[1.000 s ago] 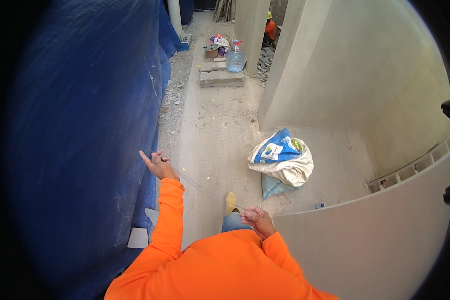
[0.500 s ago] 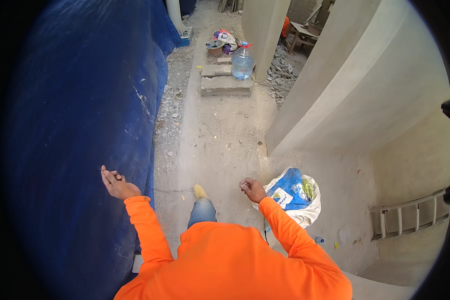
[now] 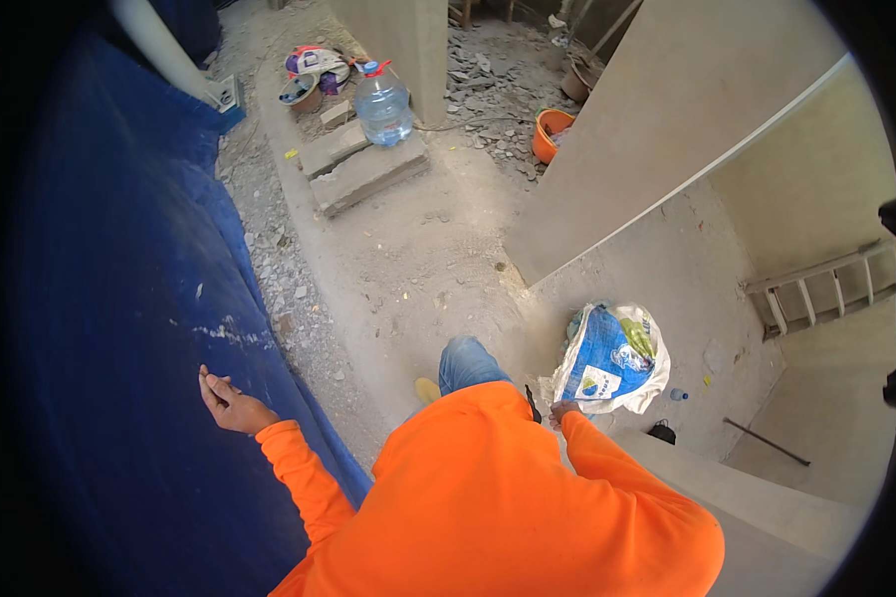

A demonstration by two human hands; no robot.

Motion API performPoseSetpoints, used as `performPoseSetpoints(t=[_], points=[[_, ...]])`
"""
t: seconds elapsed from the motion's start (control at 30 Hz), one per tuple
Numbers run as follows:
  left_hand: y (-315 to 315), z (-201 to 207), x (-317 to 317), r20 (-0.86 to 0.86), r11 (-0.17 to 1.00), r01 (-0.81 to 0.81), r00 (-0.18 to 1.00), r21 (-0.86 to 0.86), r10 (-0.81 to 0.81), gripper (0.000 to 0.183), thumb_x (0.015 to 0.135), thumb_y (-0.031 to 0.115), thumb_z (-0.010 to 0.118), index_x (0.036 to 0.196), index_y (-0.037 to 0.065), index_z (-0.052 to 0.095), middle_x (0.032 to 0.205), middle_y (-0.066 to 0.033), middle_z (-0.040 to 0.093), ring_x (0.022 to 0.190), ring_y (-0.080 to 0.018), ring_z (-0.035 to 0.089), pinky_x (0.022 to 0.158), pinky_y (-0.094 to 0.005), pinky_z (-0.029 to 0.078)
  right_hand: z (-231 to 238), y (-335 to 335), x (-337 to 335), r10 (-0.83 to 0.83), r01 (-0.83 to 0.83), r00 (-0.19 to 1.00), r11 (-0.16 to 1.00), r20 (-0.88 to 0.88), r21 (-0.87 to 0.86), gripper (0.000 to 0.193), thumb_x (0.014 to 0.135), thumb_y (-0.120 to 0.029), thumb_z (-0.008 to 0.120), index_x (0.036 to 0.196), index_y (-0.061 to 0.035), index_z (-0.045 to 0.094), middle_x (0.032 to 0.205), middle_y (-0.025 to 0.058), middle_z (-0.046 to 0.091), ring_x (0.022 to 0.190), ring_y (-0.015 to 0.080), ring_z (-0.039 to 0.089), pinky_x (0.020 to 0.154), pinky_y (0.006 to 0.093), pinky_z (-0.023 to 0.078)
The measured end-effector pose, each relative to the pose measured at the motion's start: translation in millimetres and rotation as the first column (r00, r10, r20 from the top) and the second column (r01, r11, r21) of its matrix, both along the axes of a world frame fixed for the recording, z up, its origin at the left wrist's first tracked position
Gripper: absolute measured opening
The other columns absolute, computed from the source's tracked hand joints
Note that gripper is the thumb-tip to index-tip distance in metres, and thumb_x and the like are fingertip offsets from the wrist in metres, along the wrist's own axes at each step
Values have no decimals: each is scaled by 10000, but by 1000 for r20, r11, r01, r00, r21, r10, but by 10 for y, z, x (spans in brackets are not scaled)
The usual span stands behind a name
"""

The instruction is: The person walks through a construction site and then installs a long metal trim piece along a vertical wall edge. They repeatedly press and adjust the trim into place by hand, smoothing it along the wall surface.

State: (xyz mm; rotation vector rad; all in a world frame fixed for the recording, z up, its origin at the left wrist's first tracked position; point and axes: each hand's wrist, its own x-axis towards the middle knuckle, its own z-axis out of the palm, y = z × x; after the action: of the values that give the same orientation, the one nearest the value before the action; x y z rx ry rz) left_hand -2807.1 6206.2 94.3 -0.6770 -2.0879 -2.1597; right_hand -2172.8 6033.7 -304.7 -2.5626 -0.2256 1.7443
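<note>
My left hand [image 3: 237,406] is raised in front of the blue tarp [image 3: 119,289], palm partly up. Its fingers stretch out with the tips a little curled, and nothing shows in them. Low beside the white woven sack [image 3: 651,383] with a blue and green print is my right hand [image 3: 565,409]. My sleeve and body partly cover it, so I cannot see its fingers or whether it touches the sack. The sack sits bulging on the dusty floor. One yellowish boot [image 3: 427,389] shows below my jeans.
Ahead stand a large clear water jug [image 3: 383,109], concrete blocks [image 3: 373,174] and a small bucket [image 3: 302,94]. Rubble runs along the tarp. To the right are a wall panel [image 3: 647,129], an orange bucket [image 3: 548,136], a ladder [image 3: 824,286] and a dark rod [image 3: 767,441].
The view has swung to the right, so the jug and blocks sit farther left. My right hand has dropped closer to my body beside the sack. My left hand stays raised.
</note>
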Motion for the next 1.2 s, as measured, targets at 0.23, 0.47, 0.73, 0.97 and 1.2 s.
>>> performPoseSetpoints(t=[0.23, 0.47, 0.73, 0.97, 1.2], points=[[2595, -564, 208, -128, 855, 472, 854, -215, -504, 279, 1071, 156, 622, 1267, -18, 718, 1089, -65, 749, 834, -122, 601, 747, -273, 505, -402, 997, -1207, 83, -88, 996, 980, 37, 177, 158, 947, -197, 702, 1069, -143, 786, 925, 116, 786, 722, 218, 740, 645, 394, 610], [4370, -512, 496, -373, 669, 493, 571, -555, -731, 222, 1044, 119, 644, 1214, 34, 760, 928, -97, 725, 741, -155, 623, 700, -297, 508, -373, 3094, -1536, -507, 591, 789, 780, -349, 204, 79, 917, -191, 750, 975, -138, 759, 871, 120, 765, 733, 246, 719, 657, 415, 589], [6135, -670, 932, -144, 506, 671, 519, -542, -843, 213, 1036, 133, 666, 1189, 32, 776, 855, -53, 687, 716, -96, 583, 657, -259, 474, 473, 5691, -1012, -141, 196, 973, 922, -183, 334, 148, 1023, -266, 659, 1121, -160, 692, 930, 65, 746, 718, 181, 695, 622, 371, 586], [7747, -634, 1757, -65, 361, 800, 379, -480, -923, 207, 1023, 116, 675, 1182, 19, 765, 842, -57, 689, 687, -111, 595, 638, -266, 479, 70, 6812, -931, -340, 373, 926, 888, -162, 269, 158, 1011, -254, 626, 1112, -133, 642, 886, 71, 730, 656, 218, 669, 573, 386, 565], [9693, -186, 3040, 94, 71, 971, 95, -227, -991, 195, 1013, 136, 690, 1126, -6, 761, 852, -68, 695, 699, -118, 606, 642, -264, 482, 191, 7708, -713, 15, -97, 959, 955, 284, 279, 302, 938, -368, 660, 1057, -106, 748, 870, 97, 785, 806, 260, 763, 825, 396, 623]])
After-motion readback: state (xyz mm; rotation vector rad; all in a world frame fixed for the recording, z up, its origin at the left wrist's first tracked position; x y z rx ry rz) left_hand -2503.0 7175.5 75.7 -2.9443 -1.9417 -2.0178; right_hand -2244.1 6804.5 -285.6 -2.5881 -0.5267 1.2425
